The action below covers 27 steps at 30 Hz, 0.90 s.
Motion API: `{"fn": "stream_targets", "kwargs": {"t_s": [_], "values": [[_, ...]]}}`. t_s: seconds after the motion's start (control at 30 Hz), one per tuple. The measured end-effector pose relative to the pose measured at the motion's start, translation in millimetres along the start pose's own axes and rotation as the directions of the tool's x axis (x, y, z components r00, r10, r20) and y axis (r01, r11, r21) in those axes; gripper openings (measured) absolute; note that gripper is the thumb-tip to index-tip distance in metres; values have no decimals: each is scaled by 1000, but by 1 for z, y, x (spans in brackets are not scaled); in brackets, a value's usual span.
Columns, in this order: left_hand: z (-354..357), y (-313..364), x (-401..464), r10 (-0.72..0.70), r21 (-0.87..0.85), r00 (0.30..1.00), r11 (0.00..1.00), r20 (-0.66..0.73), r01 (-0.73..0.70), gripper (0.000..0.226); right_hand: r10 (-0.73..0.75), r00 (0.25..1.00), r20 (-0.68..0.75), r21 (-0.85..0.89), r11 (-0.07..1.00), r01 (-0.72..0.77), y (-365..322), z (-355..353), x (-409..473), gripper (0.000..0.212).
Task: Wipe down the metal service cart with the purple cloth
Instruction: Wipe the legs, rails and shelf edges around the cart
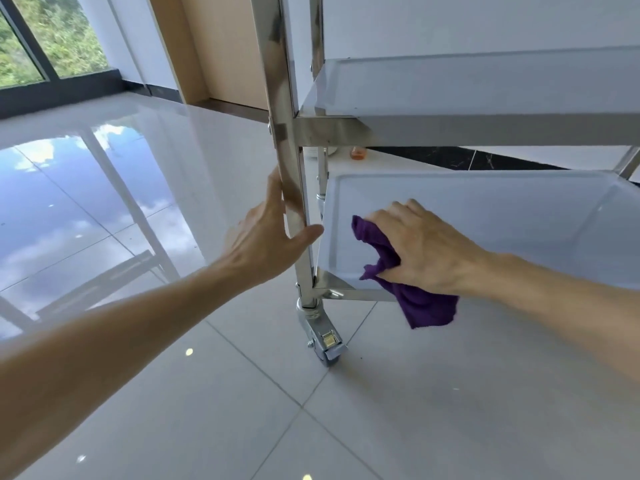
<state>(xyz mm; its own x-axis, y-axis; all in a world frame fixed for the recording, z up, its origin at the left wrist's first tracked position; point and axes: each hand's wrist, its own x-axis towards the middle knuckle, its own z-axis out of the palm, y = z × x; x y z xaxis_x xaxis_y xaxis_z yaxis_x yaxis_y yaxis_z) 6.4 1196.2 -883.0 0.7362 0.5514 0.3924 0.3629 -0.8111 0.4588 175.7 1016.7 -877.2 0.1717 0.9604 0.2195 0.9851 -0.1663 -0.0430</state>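
Two bare forearms reach over a glossy tiled floor (381, 427) toward a metal cart (381, 129). The right hand (420, 247) presses a bunched purple cloth (408, 289) against the bottom shelf (502, 216), one end of it hanging over the front rim. The left hand (273, 237) wraps loosely around the corner post (292, 188), above a caster (325, 341). A window (45, 39) lies beyond.

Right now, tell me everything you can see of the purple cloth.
The purple cloth is soft, deep violet and crumpled. The right hand presses it onto the bottom tray of the cart near the front-left corner. One bunched end sticks out past the fingers; the other hangs over the tray's front edge above the floor. It looks plain, without any pattern.
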Motion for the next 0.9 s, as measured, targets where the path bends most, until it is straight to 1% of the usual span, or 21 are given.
{"fn": "stream_targets", "kwargs": {"t_s": [0.07,0.1,0.17,0.2,0.23,0.3,0.37,0.43,0.53,0.63,0.7,0.73,0.77,0.87,0.9], "values": [[11,-1,-1,-45,9,999,999,11,45,61,51,998,30,45,998,-52,-10,18,26,70],[14,-1,0,-72,-6,997,997,4,72,54,77,995,59,51,995,-80,-14,27,37,78],[17,-2,1,-89,-27,996,996,-8,89,42,91,989,119,-27,996,-89,-19,48,49,100],[18,-3,1,-77,-22,997,997,-14,77,36,82,990,114,-66,995,-75,-19,57,49,108],[17,-5,1,-59,-12,998,998,-15,59,33,70,994,89,-61,996,-65,-16,64,45,113],[16,-8,0,-24,4,1000,1000,-9,24,30,36,995,94,61,997,-42,-8,74,33,116],[17,-10,1,-8,4,1000,1000,-11,9,31,-5,988,154,192,981,-25,1,81,20,118],[18,-10,2,-3,15,1000,1000,-19,3,32,-26,990,139,212,977,-4,3,86,13,117],[19,-12,3,-6,35,1000,999,-25,7,32,-18,1000,-2,49,999,18,-15,97,19,111],[20,-14,3,-22,45,999,999,-44,24,31,72,993,-99,-61,995,-78,-49,112,33,102],[20,-15,3,-25,35,998,999,-60,27,29,136,983,-122,-117,982,-150,-64,119,42,96],[18,-16,3,-24,33,998,999,-63,26,29,141,983,-122,-140,978,-157,-67,120,44,94],[16,-17,3,-15,47,998,999,-61,17,29,118,987,-113,-165,977,-136,-65,119,43,91],[11,-21,3,11,98,999,995,-33,-7,31,-17,999,-47,-237,971,5,-41,111,26,82],[10,-22,3,8,92,1000,996,-29,-5,31,-51,997,-55,-253,967,35,-29,108,15,76]]}}
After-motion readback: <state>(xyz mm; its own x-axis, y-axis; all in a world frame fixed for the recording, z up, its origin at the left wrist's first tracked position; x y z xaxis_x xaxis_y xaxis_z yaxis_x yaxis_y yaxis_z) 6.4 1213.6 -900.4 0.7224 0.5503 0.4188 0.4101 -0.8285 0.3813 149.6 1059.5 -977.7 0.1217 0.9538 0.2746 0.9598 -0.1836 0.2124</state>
